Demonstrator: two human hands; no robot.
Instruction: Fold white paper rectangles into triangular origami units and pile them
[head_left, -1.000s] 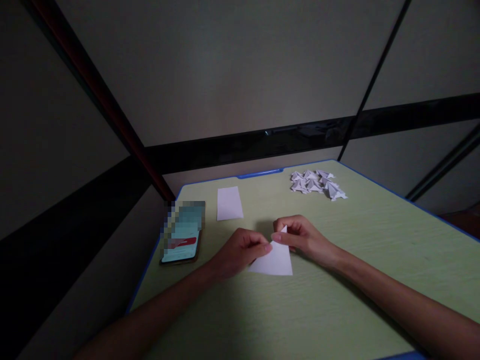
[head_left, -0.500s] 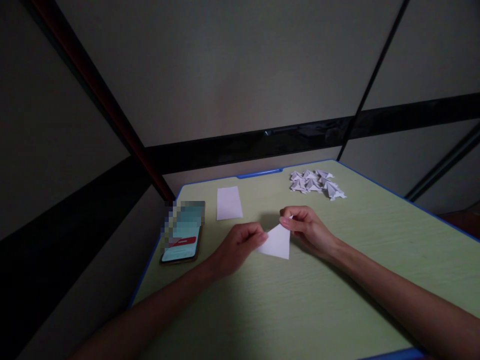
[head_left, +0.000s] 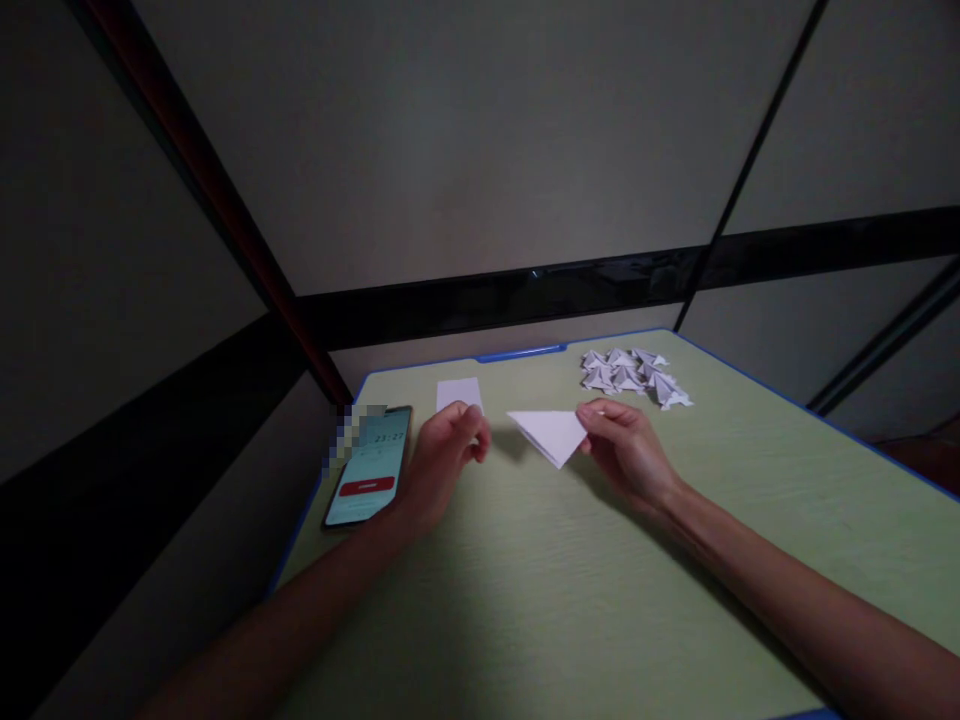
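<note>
A folded white paper, shaped like a triangle with its tip pointing down, is pinched at its right corner by my right hand. It is held over the table, and its layered lower-left edge shows. My left hand is apart from it on the left, fingers curled in and nothing visible in them. Behind that hand lies a flat white sheet of paper, its near part covered by the hand.
A phone with a lit screen lies left of my left hand, by the edge of the pale green table. Several folded white paper figures sit in rows at the back right. A cabinet wall rises behind the table.
My left hand has let go of the paper and moved left and slightly up. In my right hand the paper has turned, its point now facing down.
</note>
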